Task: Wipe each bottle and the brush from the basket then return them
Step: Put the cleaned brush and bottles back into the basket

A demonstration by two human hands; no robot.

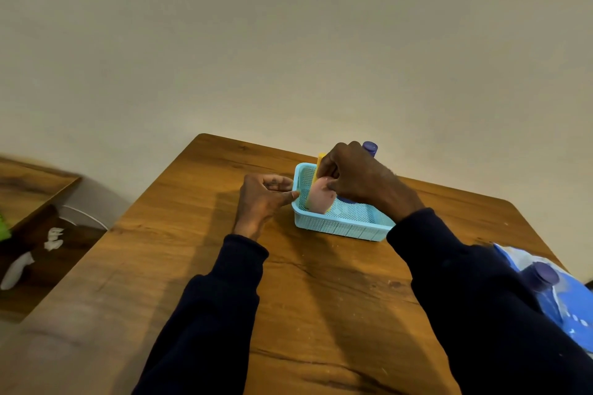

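Observation:
A light blue mesh basket [340, 226] sits on the wooden table [224, 266] near the far edge. My right hand [362, 179] reaches into it from above and grips a pink and yellow brush [319, 199] that stands tilted inside. A purple-capped bottle [370, 148] shows just behind my right hand, mostly hidden. My left hand [263, 199] rests against the basket's left rim, thumb and fingers pinching its edge. A second purple-capped bottle [544, 277] lies on a blue cloth [574, 308] at the right edge.
A plain wall rises right behind the table. To the left, lower down, a dark wooden shelf [38, 202] holds white objects [19, 269] and something green. The near half of the table holds only my dark sleeves.

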